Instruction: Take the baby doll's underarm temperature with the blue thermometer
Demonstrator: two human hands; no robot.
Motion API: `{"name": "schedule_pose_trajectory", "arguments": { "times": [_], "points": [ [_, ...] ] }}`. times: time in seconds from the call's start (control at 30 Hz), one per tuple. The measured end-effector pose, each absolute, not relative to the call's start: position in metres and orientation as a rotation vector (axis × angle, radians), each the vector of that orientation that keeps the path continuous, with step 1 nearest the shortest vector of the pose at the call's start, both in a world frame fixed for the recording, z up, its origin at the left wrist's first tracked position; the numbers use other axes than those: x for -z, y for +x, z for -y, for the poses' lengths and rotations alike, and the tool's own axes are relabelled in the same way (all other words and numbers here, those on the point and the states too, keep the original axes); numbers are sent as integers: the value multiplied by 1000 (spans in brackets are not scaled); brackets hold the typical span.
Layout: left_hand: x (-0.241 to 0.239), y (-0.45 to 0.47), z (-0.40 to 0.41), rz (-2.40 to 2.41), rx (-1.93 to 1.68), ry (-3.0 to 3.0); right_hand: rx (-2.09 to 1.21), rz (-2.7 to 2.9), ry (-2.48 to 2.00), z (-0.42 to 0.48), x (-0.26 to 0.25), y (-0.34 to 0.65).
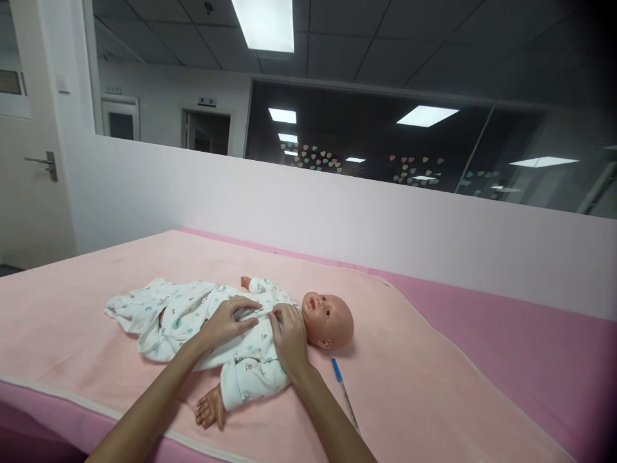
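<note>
A baby doll [332, 321] lies on its back with its head to the right, dressed in a white printed onesie [187, 315]. My left hand [231, 321] rests on the onesie's chest, thumb and fingers curved but apart. Close beside it, my right hand [290, 334] is at the upper chest below the doll's chin, its thumb and bent forefinger together on the onesie's cloth. The exact pinch is partly hidden by my fingers. One doll arm, with a bare brown hand [211, 408], stretches toward me; the other points away.
A blue-capped pen [341, 381] lies near the doll's head on the pink mat [424, 392]. Behind the padded surface runs a low white wall [337, 218] with glass above. A door [36, 161] stands at the left.
</note>
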State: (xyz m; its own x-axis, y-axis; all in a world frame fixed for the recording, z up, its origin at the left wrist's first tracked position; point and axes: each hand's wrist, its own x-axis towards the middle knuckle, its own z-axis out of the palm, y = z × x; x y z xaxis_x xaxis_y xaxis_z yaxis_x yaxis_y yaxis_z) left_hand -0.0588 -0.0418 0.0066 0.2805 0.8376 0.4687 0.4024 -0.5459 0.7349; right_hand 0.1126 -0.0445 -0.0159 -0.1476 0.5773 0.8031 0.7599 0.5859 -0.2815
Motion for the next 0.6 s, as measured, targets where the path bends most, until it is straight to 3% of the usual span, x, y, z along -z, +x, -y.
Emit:
{"name": "schedule_pose_trajectory", "arguments": {
  "times": [0.23, 0.6],
  "points": [
    [-4, -61, 43, -1132, -1203, 2034, 440, 1868, -1078, 42, 17, 111],
    [-4, -62, 43, -1111, -1148, 2266, 321, 1889, -1113, 45, 13, 110]
  ]
}}
